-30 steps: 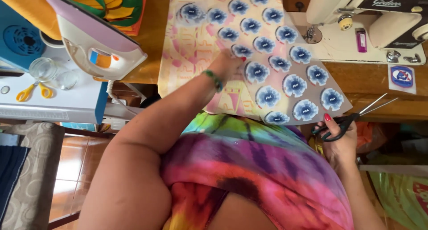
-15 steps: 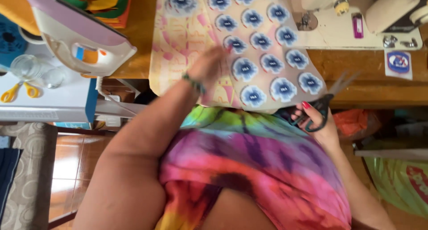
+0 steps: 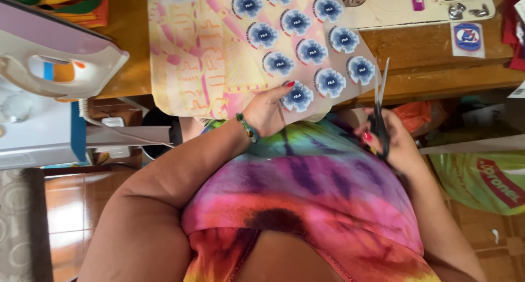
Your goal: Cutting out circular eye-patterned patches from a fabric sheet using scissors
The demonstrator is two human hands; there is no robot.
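A translucent sheet (image 3: 306, 57) printed with rows of round blue-and-white badges lies over the near edge of the wooden tabletop (image 3: 437, 74), its lower corner hanging toward the person's body. The left hand (image 3: 270, 112) pinches that lower edge, thumb on top beside one badge, so its grip is clenched on the sheet; a green beaded bracelet (image 3: 247, 128) circles the wrist. Just right of the sheet's edge, the right hand (image 3: 391, 140) grasps a pair of black-handled scissors (image 3: 379, 104), fingers through the handles, blades pointing up and away from the body, slightly parted and close to the sheet's right border; whether they touch it cannot be told. Under the sheet lies a pale fabric (image 3: 191, 57) patterned in yellow and pink. Beyond it, at the top, stands the base of a white sewing machine (image 3: 404, 11). At far left a white and lilac iron (image 3: 60, 57) rests on a lower white surface. An orange bag (image 3: 415, 112) and a green one (image 3: 481, 178) sit below the tabletop at right.
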